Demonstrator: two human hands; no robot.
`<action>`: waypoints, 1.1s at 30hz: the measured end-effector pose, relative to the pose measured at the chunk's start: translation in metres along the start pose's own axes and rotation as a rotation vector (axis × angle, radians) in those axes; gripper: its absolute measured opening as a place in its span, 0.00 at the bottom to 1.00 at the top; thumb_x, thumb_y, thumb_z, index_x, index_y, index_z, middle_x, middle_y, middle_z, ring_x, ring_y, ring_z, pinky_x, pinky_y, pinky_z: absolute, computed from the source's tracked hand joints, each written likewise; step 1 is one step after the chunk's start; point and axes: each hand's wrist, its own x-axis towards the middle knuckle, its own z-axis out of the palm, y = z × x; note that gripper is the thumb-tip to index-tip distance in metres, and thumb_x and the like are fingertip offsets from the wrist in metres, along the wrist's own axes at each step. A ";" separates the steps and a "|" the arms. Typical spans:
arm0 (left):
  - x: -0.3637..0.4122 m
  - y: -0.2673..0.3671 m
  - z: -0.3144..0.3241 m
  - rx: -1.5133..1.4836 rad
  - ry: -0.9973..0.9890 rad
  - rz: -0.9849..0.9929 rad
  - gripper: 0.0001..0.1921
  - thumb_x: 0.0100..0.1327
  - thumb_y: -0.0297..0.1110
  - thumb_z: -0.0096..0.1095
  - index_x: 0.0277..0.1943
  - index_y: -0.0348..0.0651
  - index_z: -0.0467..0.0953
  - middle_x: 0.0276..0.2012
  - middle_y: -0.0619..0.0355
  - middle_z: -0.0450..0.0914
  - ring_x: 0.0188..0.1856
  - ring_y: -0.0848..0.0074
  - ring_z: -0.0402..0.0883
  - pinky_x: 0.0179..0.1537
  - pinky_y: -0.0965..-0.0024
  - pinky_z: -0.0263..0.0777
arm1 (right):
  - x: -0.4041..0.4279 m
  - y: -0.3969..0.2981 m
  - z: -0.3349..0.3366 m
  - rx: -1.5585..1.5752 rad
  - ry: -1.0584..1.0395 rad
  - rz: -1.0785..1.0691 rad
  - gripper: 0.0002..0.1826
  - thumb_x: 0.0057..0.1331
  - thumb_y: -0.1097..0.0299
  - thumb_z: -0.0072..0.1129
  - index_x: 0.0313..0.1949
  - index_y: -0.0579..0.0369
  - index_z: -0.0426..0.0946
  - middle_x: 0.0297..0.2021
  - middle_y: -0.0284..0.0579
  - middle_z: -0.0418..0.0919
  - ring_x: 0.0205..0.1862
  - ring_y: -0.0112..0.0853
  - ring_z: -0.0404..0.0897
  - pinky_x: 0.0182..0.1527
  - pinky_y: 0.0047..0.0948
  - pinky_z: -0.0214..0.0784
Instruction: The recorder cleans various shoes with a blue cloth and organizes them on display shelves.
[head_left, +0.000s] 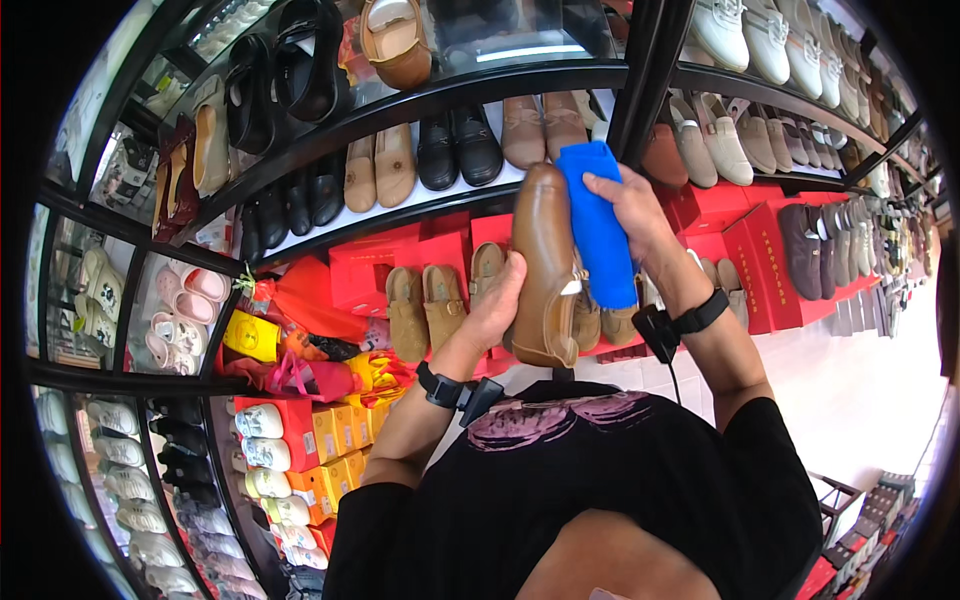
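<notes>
A brown leather slip-on shoe (541, 247) is in my left hand (491, 307), held near its middle with the toe pointing away from me. My right hand (630, 202) grips a folded blue cloth (600, 232), thumb on top. The cloth lies along the right side of the shoe, close against its toe; whether it presses on the leather I cannot tell. Both wrists wear black straps with small devices. Beyond the toe, a pair of beige bow shoes (523, 131) stands on the shelf.
Black-framed shelves (420, 97) of shoes rise in front of me and at left. Below them are red shoe boxes (757, 262) with tan buckled clogs (442, 300). Wrapped red and yellow bundles (315, 300) and yellow boxes (341, 435) stand at left. Pale floor (847, 390) shows at right.
</notes>
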 end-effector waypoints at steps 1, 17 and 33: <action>-0.004 -0.001 0.003 0.052 0.012 -0.019 0.39 0.69 0.65 0.28 0.67 0.37 0.57 0.61 0.53 0.67 0.62 0.72 0.68 0.62 0.68 0.63 | 0.001 -0.004 0.002 0.000 0.002 -0.002 0.16 0.64 0.66 0.57 0.49 0.59 0.73 0.34 0.41 0.79 0.30 0.28 0.79 0.33 0.30 0.75; -0.001 -0.041 0.010 -0.597 0.190 -0.119 0.36 0.69 0.65 0.32 0.68 0.45 0.56 0.62 0.55 0.67 0.62 0.69 0.70 0.62 0.62 0.66 | -0.061 0.016 0.055 -1.552 -0.567 -0.981 0.17 0.48 0.71 0.59 0.41 0.48 0.80 0.51 0.49 0.75 0.53 0.44 0.72 0.53 0.45 0.62; 0.000 -0.036 -0.017 -0.557 0.307 0.050 0.44 0.63 0.74 0.25 0.62 0.42 0.65 0.54 0.49 0.75 0.54 0.63 0.77 0.56 0.57 0.73 | -0.112 0.036 0.049 -1.470 -0.945 -1.070 0.14 0.46 0.68 0.59 0.35 0.52 0.81 0.48 0.45 0.76 0.58 0.41 0.69 0.63 0.48 0.53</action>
